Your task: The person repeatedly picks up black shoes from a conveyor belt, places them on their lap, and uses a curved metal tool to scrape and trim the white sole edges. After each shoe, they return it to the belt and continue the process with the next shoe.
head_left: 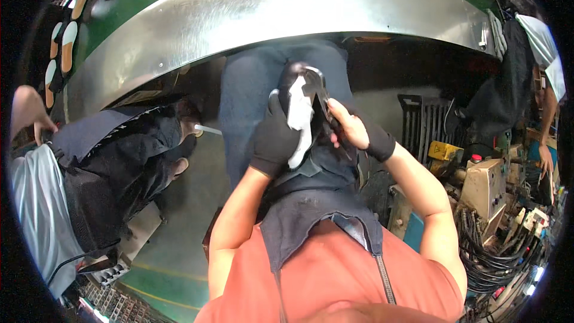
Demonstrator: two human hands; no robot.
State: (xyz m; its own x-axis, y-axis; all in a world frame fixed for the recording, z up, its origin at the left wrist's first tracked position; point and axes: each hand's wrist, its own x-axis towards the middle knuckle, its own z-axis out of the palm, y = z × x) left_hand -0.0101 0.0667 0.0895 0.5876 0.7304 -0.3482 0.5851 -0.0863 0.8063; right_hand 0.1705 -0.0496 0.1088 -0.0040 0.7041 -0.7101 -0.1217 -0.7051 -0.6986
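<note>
Above my lap I hold a black-and-white shoe [301,110], its toe end pointing away from me. A long white strip runs along its left side, and dark material forms the right side and the blurred far end. My left hand [276,140], in a black glove, is closed around the white side. On the other side, my right hand [354,128] pinches the dark edge between bare fingertips; a black glove covers its palm and wrist. Beneath the shoe are my dark trousers [245,96] and apron [323,200]. The shoe's underside is hidden.
A shiny metal bench [287,9] curves across in front of my knees. Shoe parts with pale soles [69,46] lie at far left. People sit or stand at both sides. To my right are a machine box [483,188], a yellow block [442,151] and bundled cables [484,257].
</note>
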